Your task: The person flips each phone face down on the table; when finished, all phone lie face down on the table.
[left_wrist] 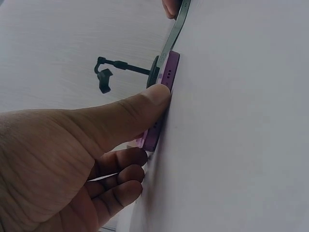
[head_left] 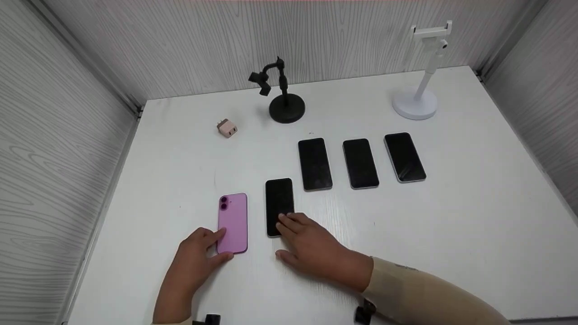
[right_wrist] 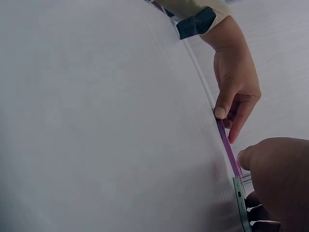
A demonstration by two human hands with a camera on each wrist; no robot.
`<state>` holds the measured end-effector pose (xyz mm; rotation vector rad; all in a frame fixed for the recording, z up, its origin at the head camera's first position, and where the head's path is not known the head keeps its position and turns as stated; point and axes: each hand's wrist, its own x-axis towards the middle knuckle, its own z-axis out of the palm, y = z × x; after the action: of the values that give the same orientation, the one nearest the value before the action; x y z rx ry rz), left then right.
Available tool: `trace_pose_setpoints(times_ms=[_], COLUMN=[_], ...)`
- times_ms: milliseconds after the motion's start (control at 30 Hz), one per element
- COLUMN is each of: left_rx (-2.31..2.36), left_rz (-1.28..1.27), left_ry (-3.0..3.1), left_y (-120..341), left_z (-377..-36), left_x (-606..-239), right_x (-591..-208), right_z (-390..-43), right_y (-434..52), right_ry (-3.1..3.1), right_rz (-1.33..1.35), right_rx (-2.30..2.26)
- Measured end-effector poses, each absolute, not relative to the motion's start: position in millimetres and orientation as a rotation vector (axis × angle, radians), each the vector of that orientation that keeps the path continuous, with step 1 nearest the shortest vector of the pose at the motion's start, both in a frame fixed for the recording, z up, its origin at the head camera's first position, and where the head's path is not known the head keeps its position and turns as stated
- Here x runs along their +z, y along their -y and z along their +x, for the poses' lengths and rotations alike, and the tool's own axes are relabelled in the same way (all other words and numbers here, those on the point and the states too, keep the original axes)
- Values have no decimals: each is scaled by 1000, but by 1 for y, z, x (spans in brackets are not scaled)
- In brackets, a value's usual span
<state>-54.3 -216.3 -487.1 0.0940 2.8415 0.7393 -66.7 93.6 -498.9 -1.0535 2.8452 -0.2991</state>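
A pink phone lies back up on the white table, its two camera lenses at the upper left. My left hand holds its lower left corner, thumb along the bottom edge and index finger over the left side. In the left wrist view the thumb presses the pink phone's bottom edge. To its right a phone with a black screen lies face up. Fingertips of my right hand rest on its lower right part, the thumb apart from it on the near side.
Three more black-screened phones, left, middle and right, lie in a row farther back. Behind them stand a black phone stand and a white stand. A pink charger plug lies at the back left. Grey panels enclose the table.
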Motion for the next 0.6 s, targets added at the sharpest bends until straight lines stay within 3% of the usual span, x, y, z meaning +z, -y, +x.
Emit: trace_pose_setpoints(times_ms=[367,600], left_rx=[793,833], left_rz=[70,218], left_ry=[-2895,-2970], left_y=[211,187], left_z=[-50,-49], left_x=[-490,-487], right_x=[-503,-503], right_z=[-61,-61], right_y=[-94,-94], right_ry=[-2846,-2859], right_rz=[-1074,-1102], right_rx=[-298,-316])
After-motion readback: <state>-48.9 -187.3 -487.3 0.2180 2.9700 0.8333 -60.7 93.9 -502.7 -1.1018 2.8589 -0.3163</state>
